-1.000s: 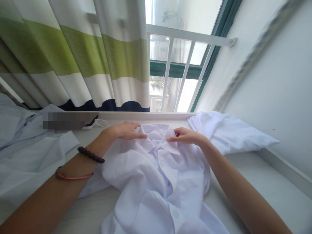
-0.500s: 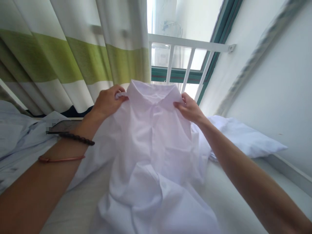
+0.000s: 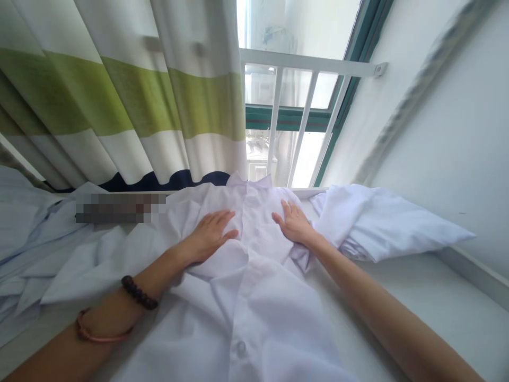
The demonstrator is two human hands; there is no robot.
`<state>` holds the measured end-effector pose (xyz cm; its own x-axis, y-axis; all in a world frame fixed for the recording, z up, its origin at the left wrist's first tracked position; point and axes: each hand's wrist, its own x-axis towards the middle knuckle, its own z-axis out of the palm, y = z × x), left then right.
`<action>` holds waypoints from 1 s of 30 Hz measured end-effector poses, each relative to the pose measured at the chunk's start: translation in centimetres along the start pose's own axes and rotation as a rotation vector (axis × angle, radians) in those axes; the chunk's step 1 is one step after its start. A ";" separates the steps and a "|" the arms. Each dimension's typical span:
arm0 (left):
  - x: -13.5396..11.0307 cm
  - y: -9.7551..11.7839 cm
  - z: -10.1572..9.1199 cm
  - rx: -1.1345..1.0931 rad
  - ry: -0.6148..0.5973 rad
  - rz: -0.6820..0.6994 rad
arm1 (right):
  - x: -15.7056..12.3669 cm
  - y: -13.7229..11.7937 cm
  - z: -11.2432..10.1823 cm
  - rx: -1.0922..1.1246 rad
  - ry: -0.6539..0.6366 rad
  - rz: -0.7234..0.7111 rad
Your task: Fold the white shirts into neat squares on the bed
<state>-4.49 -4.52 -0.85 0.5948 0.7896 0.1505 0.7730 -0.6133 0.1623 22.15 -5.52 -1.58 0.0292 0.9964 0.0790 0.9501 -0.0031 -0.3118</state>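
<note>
A white button-up shirt [image 3: 270, 302] lies front side up on the pale surface, its collar [image 3: 248, 183] pointing away from me and its button placket running toward me. My left hand [image 3: 212, 233] rests flat on the left chest of the shirt, fingers stretched out. On the right chest lies my right hand [image 3: 293, 222], also flat with its fingers apart. Neither hand grips the cloth. Creases run across the shirt's body, and one sleeve spreads out to the left.
Folded white cloth [image 3: 401, 225] lies at the right by the wall. More white garments [image 3: 24, 233] are heaped at the left, near a blurred-out flat object [image 3: 115, 208]. A green and white curtain [image 3: 139, 101] and a white railing [image 3: 310, 63] stand behind.
Both hands have let go of the shirt's shoulders, which they held up, and come down nearer to me onto its chest. The collar and upper shirt now lie on the surface.
</note>
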 end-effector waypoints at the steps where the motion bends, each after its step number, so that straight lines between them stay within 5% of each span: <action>1: -0.6 -0.2 0.9 0.020 0.032 -0.043 | -0.3 0.5 0.8 -0.003 0.010 0.005; 4: -2.0 -0.5 1.4 -0.010 0.089 -0.020 | -1.1 1.6 1.4 -0.012 0.011 -0.005; 8: -3.4 0.7 -1.3 -0.166 0.087 0.066 | -2.0 1.7 -0.4 0.036 -0.026 -0.039; 16: -6.0 5.2 -4.6 -0.242 -0.453 0.294 | -6.6 0.7 -1.5 -0.019 -0.259 -0.327; 19: -6.8 6.7 -6.9 -0.348 -0.722 0.262 | -7.9 0.9 -3.9 -0.053 -0.356 -0.354; 22: -5.7 7.4 -8.9 -0.470 -0.827 0.203 | -7.0 0.3 -7.0 -0.092 -0.474 -0.285; 24: -3.4 7.1 -9.3 -0.521 -0.779 0.163 | -5.1 -0.4 -8.2 -0.117 -0.401 -0.258; 28: 3.4 4.6 -8.1 -0.277 -0.248 0.117 | -0.4 -1.9 -8.0 -0.082 -0.141 -0.170; 30: 6.6 3.1 -6.9 -0.154 -0.137 0.199 | 1.4 -2.6 -7.1 -0.067 -0.072 -0.184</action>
<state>0.31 -1.37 7.34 0.7636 0.6426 0.0630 0.6018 -0.7437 0.2909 21.94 -4.68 6.09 -0.1669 0.9841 0.0607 0.9559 0.1766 -0.2348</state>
